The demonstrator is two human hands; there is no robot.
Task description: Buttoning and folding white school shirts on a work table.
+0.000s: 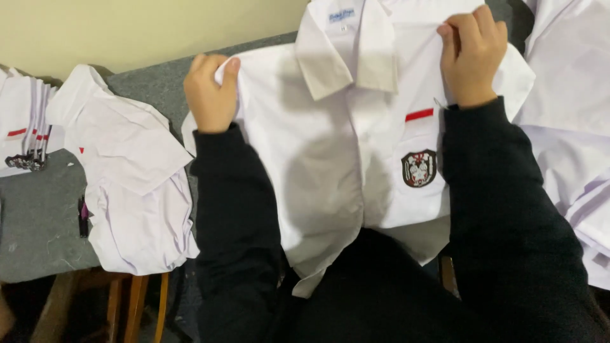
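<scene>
A white collared shirt (330, 152) lies front-up before me on a grey cloth-covered table (38, 216). It has a red stripe and a dark crest badge (419, 168) on its chest pocket. My left hand (211, 92) grips the shirt's shoulder on the left side. My right hand (471, 54) grips the opposite shoulder near the collar. Both arms wear dark sleeves. The shirt's lower hem hangs over the table's front edge toward my lap.
A loose heap of white shirts (136, 184) lies to the left. A folded stack with red stripes (22, 127) sits at the far left. More white shirts (572, 114) pile on the right. A wooden frame (136, 305) shows below the table.
</scene>
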